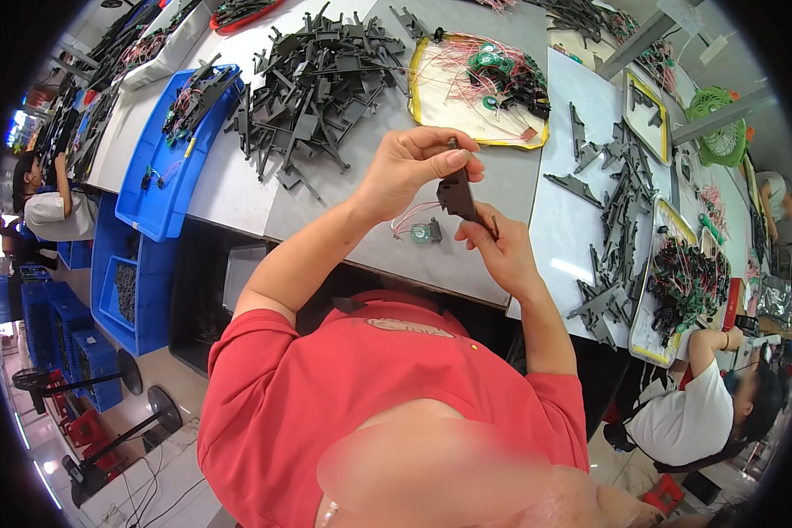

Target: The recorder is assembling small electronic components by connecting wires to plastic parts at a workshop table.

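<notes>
Over the table's near edge, both of my hands hold one black plastic part (456, 195). My left hand (411, 169) pinches its upper end between thumb and fingers. Lower down, my right hand (499, 246) grips the other end with thumb and fingertips. Just below the part, a small round green circuit board (423, 232) with thin red wires hangs or lies near the table edge; whether it is joined to the part I cannot tell. Beyond my hands stands a yellow-rimmed tray (416, 97) with green boards, red wires and black pieces.
A large heap of black plastic parts (321, 84) covers the table's far left. More black parts (620, 229) lie along the right side, beside a tray of wired pieces (691, 290). A blue bin (154, 189) overhangs the left edge. One co-worker (695, 409) sits at right, another (57, 211) at far left.
</notes>
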`<state>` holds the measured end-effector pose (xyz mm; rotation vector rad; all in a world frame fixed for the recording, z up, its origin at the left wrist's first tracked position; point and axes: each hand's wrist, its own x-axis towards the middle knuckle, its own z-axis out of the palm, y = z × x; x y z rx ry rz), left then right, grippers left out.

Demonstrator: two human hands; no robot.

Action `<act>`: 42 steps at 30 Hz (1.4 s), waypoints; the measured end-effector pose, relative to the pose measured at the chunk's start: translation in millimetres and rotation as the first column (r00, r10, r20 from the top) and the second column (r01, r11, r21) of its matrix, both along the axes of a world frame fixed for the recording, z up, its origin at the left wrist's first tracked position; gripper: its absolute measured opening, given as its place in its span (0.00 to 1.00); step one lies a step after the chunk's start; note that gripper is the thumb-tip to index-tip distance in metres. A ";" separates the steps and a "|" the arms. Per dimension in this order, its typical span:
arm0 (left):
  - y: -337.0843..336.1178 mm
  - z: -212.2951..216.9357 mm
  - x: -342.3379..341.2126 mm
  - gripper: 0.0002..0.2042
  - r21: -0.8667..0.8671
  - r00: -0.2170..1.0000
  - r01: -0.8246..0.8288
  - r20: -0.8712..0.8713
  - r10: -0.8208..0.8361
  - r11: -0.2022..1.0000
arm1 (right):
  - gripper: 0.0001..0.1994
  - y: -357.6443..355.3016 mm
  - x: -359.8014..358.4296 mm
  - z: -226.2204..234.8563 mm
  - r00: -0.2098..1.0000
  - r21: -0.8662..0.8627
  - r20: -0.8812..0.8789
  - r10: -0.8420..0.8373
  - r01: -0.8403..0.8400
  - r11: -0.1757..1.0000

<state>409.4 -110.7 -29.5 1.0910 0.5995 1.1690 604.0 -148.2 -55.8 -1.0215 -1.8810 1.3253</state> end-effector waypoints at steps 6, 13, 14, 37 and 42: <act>19.2 -8.2 7.7 0.15 -0.030 0.975 -0.155 -0.167 0.148 0.987 | 0.12 8.0 -6.7 -10.9 0.982 0.031 0.028 -0.189 0.188 0.982; -21.8 -29.0 31.5 0.17 0.458 0.630 -0.250 -0.591 0.503 0.853 | 0.15 1.0 -9.3 -35.2 0.944 0.611 0.123 -0.307 0.172 0.773; -22.5 -29.5 26.2 0.18 0.436 0.703 -0.245 -0.535 0.469 0.866 | 0.15 -0.9 -10.8 -38.9 0.959 0.546 0.144 -0.245 0.130 0.828; -12.1 53.9 -415.3 0.22 0.493 -0.375 -0.440 -0.861 0.345 0.751 | 0.17 62.3 48.4 -53.9 0.515 -0.536 -0.593 -0.619 0.321 0.781; -22.5 -19.1 -426.3 0.23 0.293 -0.323 -0.473 -0.935 0.146 0.831 | 0.20 62.7 45.3 -60.7 0.433 -0.593 -0.591 -0.681 0.338 0.730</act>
